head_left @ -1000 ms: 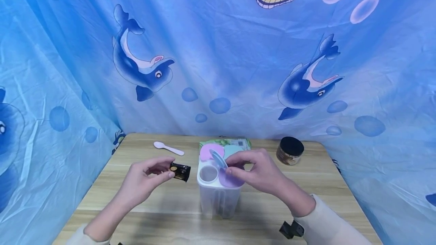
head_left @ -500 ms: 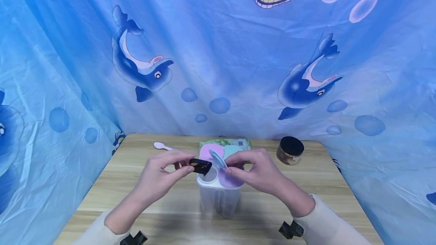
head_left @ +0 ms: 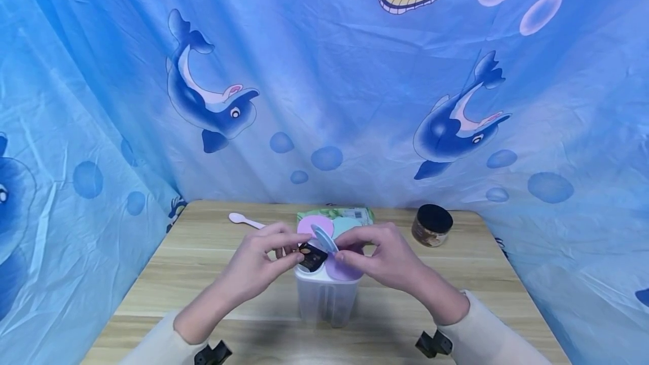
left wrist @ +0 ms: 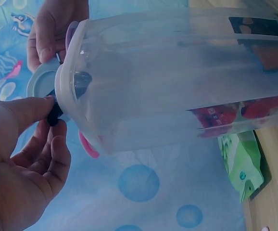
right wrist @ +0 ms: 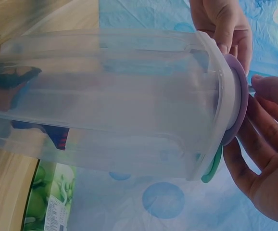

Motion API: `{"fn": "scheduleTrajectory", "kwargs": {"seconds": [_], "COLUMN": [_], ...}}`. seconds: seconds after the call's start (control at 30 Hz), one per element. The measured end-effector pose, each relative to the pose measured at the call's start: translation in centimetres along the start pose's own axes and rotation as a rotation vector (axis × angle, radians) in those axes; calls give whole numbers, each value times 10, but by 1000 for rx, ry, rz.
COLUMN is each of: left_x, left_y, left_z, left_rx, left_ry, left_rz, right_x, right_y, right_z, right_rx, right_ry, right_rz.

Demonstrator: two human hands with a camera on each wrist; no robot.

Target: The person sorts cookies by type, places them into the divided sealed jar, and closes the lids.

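A tall clear plastic storage container point(head_left: 327, 300) with a white top stands on the table. Its front left opening is uncovered, while pink point(head_left: 314, 225), green and purple lids cover the other openings. My left hand point(head_left: 261, 261) pinches a small black wrapped packet point(head_left: 313, 257) between thumb and fingers, right at that opening; in the left wrist view the packet overlaps the rim. My right hand point(head_left: 382, 252) pinches a light blue round lid point(head_left: 324, 238), tilted up beside the opening. Wrapped packets, red point(left wrist: 216, 115) and dark, lie at the container's bottom.
A white spoon point(head_left: 245, 219) lies at the back left of the wooden table point(head_left: 203, 280). Behind the container is a green package point(head_left: 355, 211). At the back right stands a jar point(head_left: 432, 225) with a black lid. A blue sea-print curtain surrounds the table.
My left hand has moved right with the black packet, from left of the container to its uncovered opening. My right hand keeps the blue lid tilted in the same place.
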State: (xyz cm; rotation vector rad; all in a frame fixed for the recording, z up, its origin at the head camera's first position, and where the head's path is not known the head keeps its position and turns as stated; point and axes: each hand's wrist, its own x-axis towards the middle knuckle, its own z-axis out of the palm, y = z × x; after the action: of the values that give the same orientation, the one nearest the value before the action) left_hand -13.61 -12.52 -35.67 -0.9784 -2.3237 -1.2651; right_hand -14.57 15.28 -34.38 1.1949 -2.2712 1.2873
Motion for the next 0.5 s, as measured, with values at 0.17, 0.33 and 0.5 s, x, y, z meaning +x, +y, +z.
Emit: {"fn": "scheduleTrajectory", "kwargs": {"seconds": [0.17, 0.33, 0.5], "left_x": [2, 5, 11], "left_y": [1, 4, 7], "left_z": [1, -1, -1], "left_rx": [-4, 36, 83], "left_ry": [0, -41, -146], "left_rz": [-89, -90, -92], "right_x": [0, 0, 1], "right_y": [1, 1, 0], "right_z": [0, 0, 1], "right_rx": [-9, -11, -12], "right_ry": [0, 2, 0], "right_rz": [5, -14, -15]}}
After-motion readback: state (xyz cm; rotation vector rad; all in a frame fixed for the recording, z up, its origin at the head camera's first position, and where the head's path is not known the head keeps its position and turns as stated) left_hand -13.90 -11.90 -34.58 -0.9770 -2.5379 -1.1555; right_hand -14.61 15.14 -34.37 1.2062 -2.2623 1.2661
